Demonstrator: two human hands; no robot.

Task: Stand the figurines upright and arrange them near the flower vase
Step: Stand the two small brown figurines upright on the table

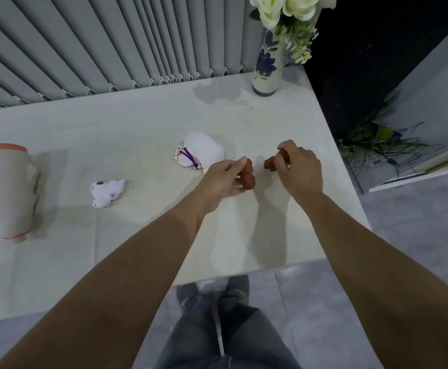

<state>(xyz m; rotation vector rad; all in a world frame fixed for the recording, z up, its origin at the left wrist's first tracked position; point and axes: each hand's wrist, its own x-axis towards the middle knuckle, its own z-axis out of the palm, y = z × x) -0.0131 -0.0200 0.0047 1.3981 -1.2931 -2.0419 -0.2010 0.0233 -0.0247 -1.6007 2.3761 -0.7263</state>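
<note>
Holding one brown figurine in each hand, the person is working near the middle of the bench [284, 123]. Left hand [219, 179] fingers are clamped on a brown figurine [247, 174], lifted & tilted. Right hand [298, 166] fingers are clamped on the other brown figurine [270, 163], mostly hidden, so can't tell if it's upright. The vase [267, 65] w/ white flowers is standing at the far right corner, well apart from both. No figurine is standing by it yet. Two white figurines are lying down: a big one [204, 150] just beside the left hand, a small one [107, 191] further left. My guess: task is just starting, all 4 are left to do.
</note>
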